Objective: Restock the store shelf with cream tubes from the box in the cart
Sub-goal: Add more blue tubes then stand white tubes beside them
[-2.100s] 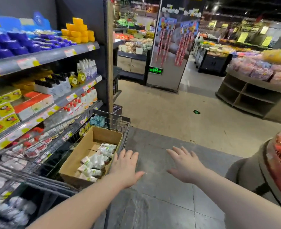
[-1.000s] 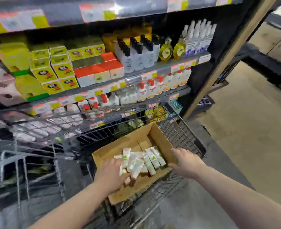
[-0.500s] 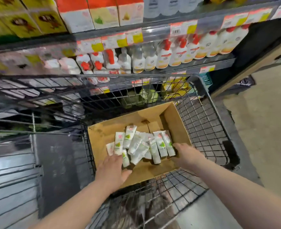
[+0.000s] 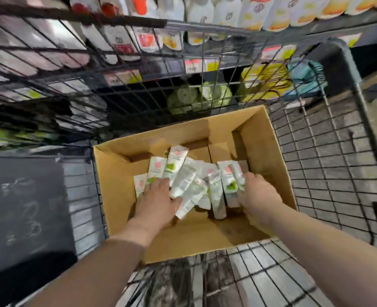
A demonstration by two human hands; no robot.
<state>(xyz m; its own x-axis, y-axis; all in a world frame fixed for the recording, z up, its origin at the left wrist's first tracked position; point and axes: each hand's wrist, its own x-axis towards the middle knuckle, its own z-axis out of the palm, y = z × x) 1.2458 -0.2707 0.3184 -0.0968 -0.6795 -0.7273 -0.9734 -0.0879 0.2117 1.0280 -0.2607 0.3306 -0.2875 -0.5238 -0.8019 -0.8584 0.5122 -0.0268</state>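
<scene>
Down inside the box (image 4: 116, 187), the left hand (image 4: 158, 202) lies over the left end of the heaped cream tubes (image 4: 189, 182) and the right hand (image 4: 259, 196) touches their right end. Whether either has closed on a tube cannot be told. The box sits on the cart (image 4: 316, 165) mesh, over grey floor tiles. Beyond the cart's far wall stands a shelf (image 4: 194, 63) of blurred bottles (image 4: 249, 14).
</scene>
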